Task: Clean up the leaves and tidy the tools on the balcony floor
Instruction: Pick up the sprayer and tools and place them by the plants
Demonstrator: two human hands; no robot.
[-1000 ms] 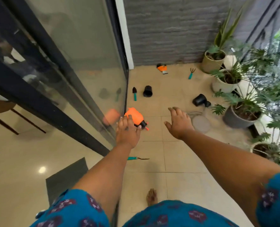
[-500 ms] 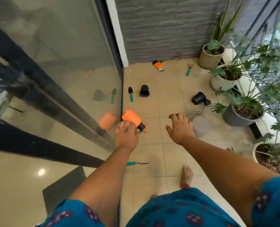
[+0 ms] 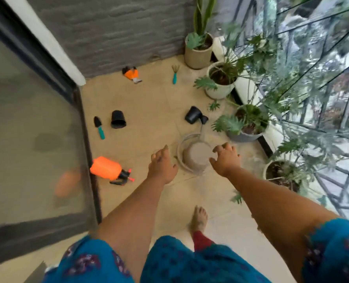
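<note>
— Hands first: the left hand (image 3: 162,166) is flat and relaxed, fingers nearly straight, holding nothing. The right hand (image 3: 225,160) is spread with the fingertips bent like a claw, also empty, hanging above the rim of the clear watering can (image 3: 192,155).

— So nothing is picked up yet?

— Nothing. The can lies on the tiles between the two hands, its thin spout pointing away toward the black pot (image 3: 193,115). It looks like thin plastic, so light and a bit slick; I'd take it by the rim or body, not that spout (which looks as if it could snap).

— And the other tools?

— Scattered. The orange sprayer (image 3: 106,168) lies on its side by the glass door (image 3: 36,129); bulky, but its black handle end gives a grip. Further out, the trowel (image 3: 99,125) beside a second black pot (image 3: 118,119), then the small rake (image 3: 175,73) and an orange tool (image 3: 131,74) near the wall. Stiff, light things, best taken by the teal handles.

— Leaves?

— A few green ones near the planters (image 3: 218,91): soft, flimsy, pinch-and-lift work.
</note>
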